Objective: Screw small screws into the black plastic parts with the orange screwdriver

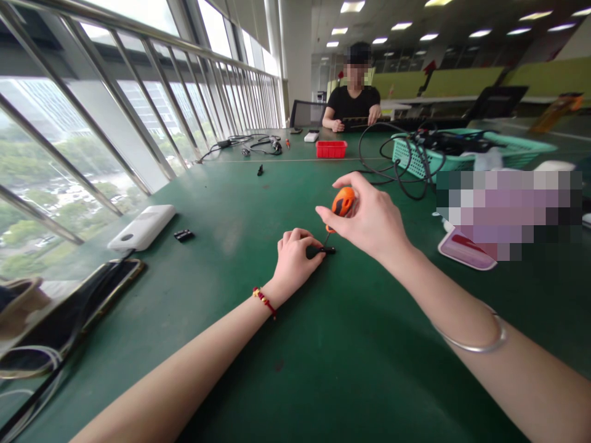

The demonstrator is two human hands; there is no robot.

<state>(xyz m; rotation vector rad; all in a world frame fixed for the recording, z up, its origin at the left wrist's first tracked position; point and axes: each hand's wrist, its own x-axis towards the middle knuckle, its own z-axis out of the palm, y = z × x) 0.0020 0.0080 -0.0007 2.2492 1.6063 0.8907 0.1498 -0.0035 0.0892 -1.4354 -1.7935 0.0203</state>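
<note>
My right hand (369, 212) is closed around the orange and black handle of a screwdriver (342, 202), the thumb and fingers gripping its sides. The thin shaft points down at a small black part (328, 250) on the green table (258, 344). Whether the tip sits inside the part cannot be made out. My left hand (298, 255) rests on the table and pinches the near end of that black part. A red beaded bracelet circles the left wrist, and a silver bangle sits on the right forearm.
A white power bank (143, 227), a phone (106, 289) and a small black piece (184, 235) lie at left. Farther back are cables (258, 144), a red tray (331, 149) and a teal basket (410, 157) of cables. A person (353, 98) sits opposite. A railing (152, 61) borders the left.
</note>
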